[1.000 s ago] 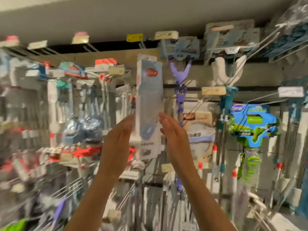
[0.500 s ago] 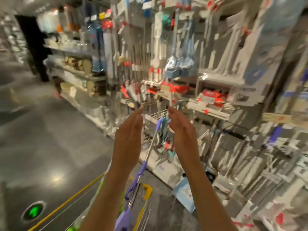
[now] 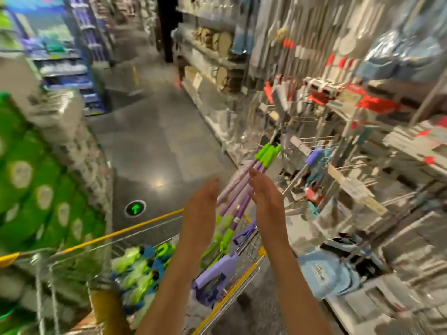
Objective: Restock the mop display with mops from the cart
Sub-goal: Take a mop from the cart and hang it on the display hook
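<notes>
Two hands were held up over the cart (image 3: pixel 150 222), palms facing each other, fingers straight, nothing gripped in either. The left hand (image 3: pixel 202 209) was raised at the near side; the right hand (image 3: pixel 264 197) stood just beside it, slightly further forward. Between them, and just beyond the fingertips, the mops (image 3: pixel 238 189) were seen leaning out of the cart. Their long axis ran from the purple heads, low in the basket below the wrists, up and away to the green handle ends (image 3: pixel 267 154), beyond and to the right of the right hand. The shafts were judged to lie nearer the right hand, whose fingertips appeared almost against them; contact could not be told through the blur. A grasp would likely call for that hand to close round a shaft, with the left taking it lower down. Further off, to the right of both hands, the display (image 3: pixel 338 141) of hooks was seen, blurred.
</notes>
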